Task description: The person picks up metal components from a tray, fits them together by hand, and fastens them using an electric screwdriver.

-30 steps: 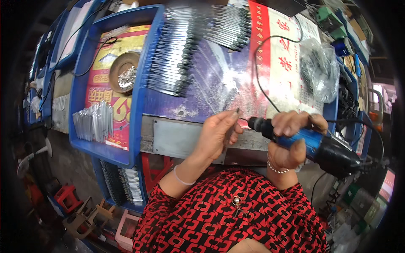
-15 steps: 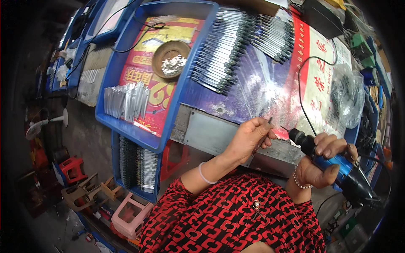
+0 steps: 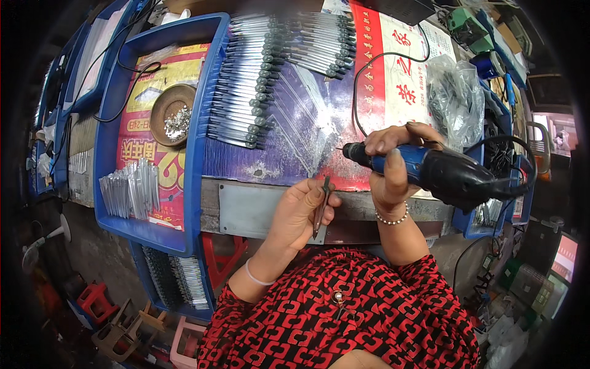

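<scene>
My left hand (image 3: 301, 212) is closed on a slim dark metal tool (image 3: 322, 212), tweezers-like in shape, with its narrow end pointing down towards my body. My right hand (image 3: 393, 160) grips a blue and black corded electric drill (image 3: 418, 167) held level over the table's front edge. Its thin bit points left, apart from the left hand. Beyond both hands, rows of thin metal rods with dark round ends (image 3: 246, 92) lie on the table, and a second group of these rods (image 3: 322, 46) lies farther right.
To the left, a blue tray (image 3: 206, 86) holds flat silver strips (image 3: 132, 187) and a round brown bowl (image 3: 161, 117) of small shiny parts. A clear plastic bag (image 3: 458, 101) lies at right. The drill's black cable (image 3: 355, 92) crosses the printed sheet. Below stands another filled blue bin (image 3: 209, 304).
The view has turned to the right. My right hand has raised the drill from beside my body to above the table edge. The dark tool now shows more fully in my left hand.
</scene>
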Demonstrator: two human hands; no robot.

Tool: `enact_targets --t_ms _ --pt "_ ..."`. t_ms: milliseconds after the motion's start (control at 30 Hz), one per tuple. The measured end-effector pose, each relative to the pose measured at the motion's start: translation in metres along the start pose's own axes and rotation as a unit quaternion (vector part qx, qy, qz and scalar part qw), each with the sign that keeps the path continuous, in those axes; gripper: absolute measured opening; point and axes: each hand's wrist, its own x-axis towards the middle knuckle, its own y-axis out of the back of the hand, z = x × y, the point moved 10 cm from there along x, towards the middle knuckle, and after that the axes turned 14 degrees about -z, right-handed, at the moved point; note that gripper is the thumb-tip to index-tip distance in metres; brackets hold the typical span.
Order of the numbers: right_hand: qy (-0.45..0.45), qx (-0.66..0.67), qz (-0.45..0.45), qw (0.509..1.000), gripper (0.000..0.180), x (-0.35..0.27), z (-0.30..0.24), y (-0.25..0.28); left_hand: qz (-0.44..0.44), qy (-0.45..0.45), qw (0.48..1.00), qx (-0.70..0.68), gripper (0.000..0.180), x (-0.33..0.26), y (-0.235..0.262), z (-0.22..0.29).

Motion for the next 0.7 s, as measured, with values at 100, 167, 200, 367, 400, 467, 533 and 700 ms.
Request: enact_targets --t_ms 100,167,200,367,400,467,533,700 --pt "-0.012 0.006 -0.006 1.0 0.042 -0.003 0.013 -0.002 0.017 0.019 0.999 -0.031 0.019 -0.005 0.004 -0.005" --pt "-0.035 -0.009 -0.001 0.999 0.042 -0.003 0.019 -0.002 0.004 0.011 0.999 -0.044 0.018 -0.006 0.001 -0.005" --pt "-0.029 -0.006 -0.003 1.0 0.042 -0.004 0.021 0.0 0.003 0.01 0.999 -0.042 0.018 -0.005 0.0 -0.004" --pt "-0.035 -0.012 0.013 0.999 0.043 -0.005 0.01 0.002 0.012 -0.027 1.0 0.001 0.013 -0.004 -0.003 0.003" --pt "-0.004 0.01 0.016 1.0 0.043 -0.004 0.0 0.003 0.011 -0.027 1.0 0.002 0.013 -0.002 -0.004 0.002" --pt "0.026 0.061 0.026 0.997 0.045 -0.004 -0.02 0.003 0.018 -0.05 0.998 0.028 0.012 -0.003 -0.003 0.006" --pt "0.03 0.087 0.011 0.996 0.046 -0.006 -0.038 0.002 0.024 -0.033 0.999 0.007 0.013 -0.003 -0.003 0.001" --pt "0.019 0.128 -0.04 0.991 0.048 -0.014 -0.07 -0.008 0.032 0.018 0.996 -0.076 0.013 -0.004 -0.004 -0.02"
